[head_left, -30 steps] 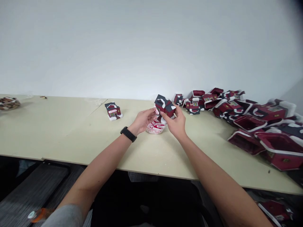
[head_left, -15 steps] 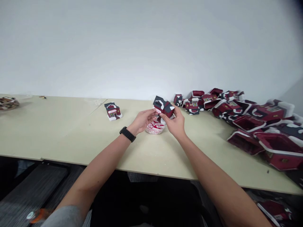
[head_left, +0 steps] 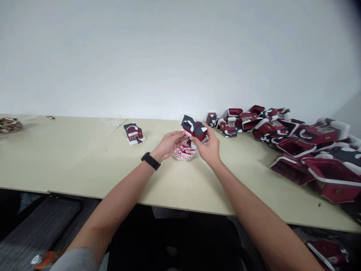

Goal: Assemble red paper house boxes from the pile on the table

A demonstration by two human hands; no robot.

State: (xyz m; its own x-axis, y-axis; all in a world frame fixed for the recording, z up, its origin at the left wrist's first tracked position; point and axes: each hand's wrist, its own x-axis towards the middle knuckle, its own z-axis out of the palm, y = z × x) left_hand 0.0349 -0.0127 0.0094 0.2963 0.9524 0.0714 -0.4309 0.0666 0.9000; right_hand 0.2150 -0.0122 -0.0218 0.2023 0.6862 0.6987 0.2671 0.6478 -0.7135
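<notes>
A small dark-red toy house [head_left: 194,127] with a dark, snow-patched roof is gripped by my right hand [head_left: 209,147], thumb in front. My left hand [head_left: 171,143], with a black watch on its wrist, pinches a red-and-white striped awning [head_left: 187,133] against the front of the house. Whether the awning is fixed there I cannot tell. Below both hands, a clear round bowl [head_left: 184,157] holds several striped pieces. Off to the left stands another house [head_left: 134,133], with a striped awning on its front.
Many similar houses [head_left: 300,146] lie piled along the right side of the table [head_left: 93,162]. At the far left is a container [head_left: 10,125] of brown pieces. Thin clear plastic [head_left: 110,122] lies near the wall. A bottle [head_left: 46,259] is below the table's front edge.
Both hands hold almost the same pose over the bowl. The house in my right hand has tilted very slightly, and the view has shifted a little.
</notes>
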